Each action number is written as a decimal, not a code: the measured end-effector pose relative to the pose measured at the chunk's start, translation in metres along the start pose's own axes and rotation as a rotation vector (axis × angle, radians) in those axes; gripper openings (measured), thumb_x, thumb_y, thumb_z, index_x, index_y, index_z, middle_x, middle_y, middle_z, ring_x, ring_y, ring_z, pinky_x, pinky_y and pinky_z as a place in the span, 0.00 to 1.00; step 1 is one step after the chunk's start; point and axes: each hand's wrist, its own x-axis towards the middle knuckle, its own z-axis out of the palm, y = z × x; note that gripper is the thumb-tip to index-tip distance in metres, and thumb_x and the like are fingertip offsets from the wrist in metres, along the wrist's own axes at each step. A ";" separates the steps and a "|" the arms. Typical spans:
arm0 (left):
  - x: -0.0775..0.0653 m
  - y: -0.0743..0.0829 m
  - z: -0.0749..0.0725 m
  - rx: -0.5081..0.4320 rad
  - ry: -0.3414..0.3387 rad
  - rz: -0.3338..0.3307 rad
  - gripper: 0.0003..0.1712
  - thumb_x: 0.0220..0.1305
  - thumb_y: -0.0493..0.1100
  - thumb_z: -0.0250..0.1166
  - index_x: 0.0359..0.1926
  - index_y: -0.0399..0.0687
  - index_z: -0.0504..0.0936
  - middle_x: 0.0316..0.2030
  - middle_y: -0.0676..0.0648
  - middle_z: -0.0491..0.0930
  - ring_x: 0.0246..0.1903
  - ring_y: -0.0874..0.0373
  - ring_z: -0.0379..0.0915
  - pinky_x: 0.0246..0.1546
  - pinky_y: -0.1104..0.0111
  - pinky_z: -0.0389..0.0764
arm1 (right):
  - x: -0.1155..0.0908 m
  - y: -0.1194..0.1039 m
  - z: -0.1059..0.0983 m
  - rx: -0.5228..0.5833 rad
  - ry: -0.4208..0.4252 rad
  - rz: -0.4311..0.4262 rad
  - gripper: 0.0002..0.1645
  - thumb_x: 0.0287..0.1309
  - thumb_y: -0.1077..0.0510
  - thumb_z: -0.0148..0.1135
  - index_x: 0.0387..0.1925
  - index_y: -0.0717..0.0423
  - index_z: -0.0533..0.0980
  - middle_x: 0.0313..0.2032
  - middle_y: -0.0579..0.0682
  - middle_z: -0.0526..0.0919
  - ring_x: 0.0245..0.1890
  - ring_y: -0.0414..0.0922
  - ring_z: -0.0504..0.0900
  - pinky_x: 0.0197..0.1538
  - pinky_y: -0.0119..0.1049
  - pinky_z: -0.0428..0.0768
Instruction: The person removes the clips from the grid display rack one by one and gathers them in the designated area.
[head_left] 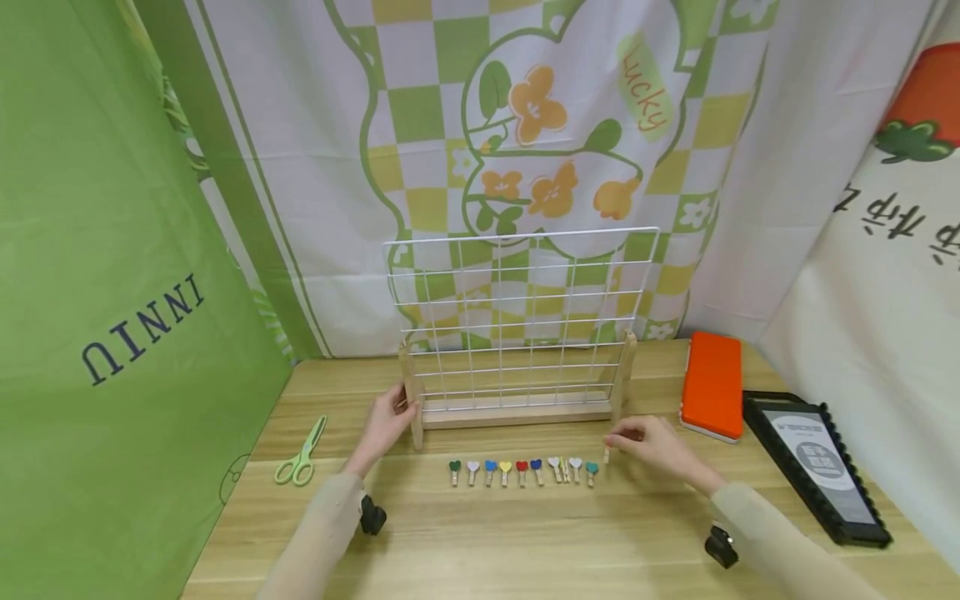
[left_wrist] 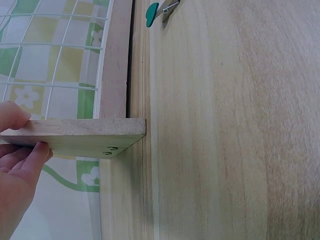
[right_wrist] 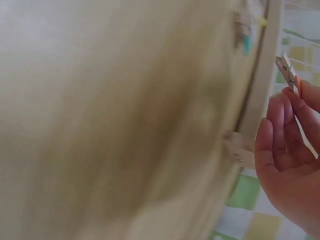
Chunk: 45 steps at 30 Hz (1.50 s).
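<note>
A white wire grid (head_left: 525, 235) stands upright in a wooden base (head_left: 517, 414) between two side posts. My left hand (head_left: 386, 421) grips its left post, thumb on one face and fingertips on the other; the left wrist view shows that post (left_wrist: 75, 140) close up. Just in front of the right post, my right hand (head_left: 656, 446) pinches a small wooden clothespin (right_wrist: 286, 70), with a bit of orange showing by the fingertips. Along the table before the base runs a row of heart-topped clothespins, from dark green (head_left: 454, 473) through red (head_left: 522, 473) to teal (head_left: 592, 473).
Light green scissors (head_left: 306, 454) lie at the left of the wooden table (head_left: 480, 542). At the right are an orange-red case (head_left: 711, 383) and a black, ridged-edge holder (head_left: 858, 533) with a white label. Patterned curtains (head_left: 420, 112) hang behind the grid.
</note>
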 end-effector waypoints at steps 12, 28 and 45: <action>-0.001 0.002 0.000 0.025 0.026 0.019 0.26 0.67 0.26 0.57 0.65 0.20 0.66 0.60 0.21 0.71 0.62 0.31 0.70 0.62 0.48 0.78 | -0.010 0.016 0.023 0.015 -0.071 0.006 0.09 0.63 0.52 0.65 0.34 0.52 0.86 0.30 0.42 0.87 0.30 0.26 0.73 0.34 0.23 0.76; 0.014 -0.037 0.004 -0.018 0.040 0.011 0.29 0.66 0.29 0.60 0.67 0.26 0.67 0.62 0.25 0.72 0.63 0.35 0.71 0.63 0.53 0.79 | -0.012 0.023 0.030 -0.003 -0.049 -0.080 0.07 0.61 0.55 0.67 0.35 0.52 0.87 0.34 0.45 0.90 0.35 0.27 0.79 0.39 0.25 0.82; 0.000 -0.003 0.000 0.017 0.030 -0.001 0.28 0.68 0.27 0.56 0.67 0.21 0.63 0.62 0.23 0.70 0.64 0.33 0.69 0.63 0.49 0.77 | -0.014 0.019 0.029 -0.007 -0.020 -0.101 0.07 0.60 0.56 0.68 0.36 0.54 0.87 0.34 0.46 0.90 0.35 0.27 0.79 0.39 0.27 0.84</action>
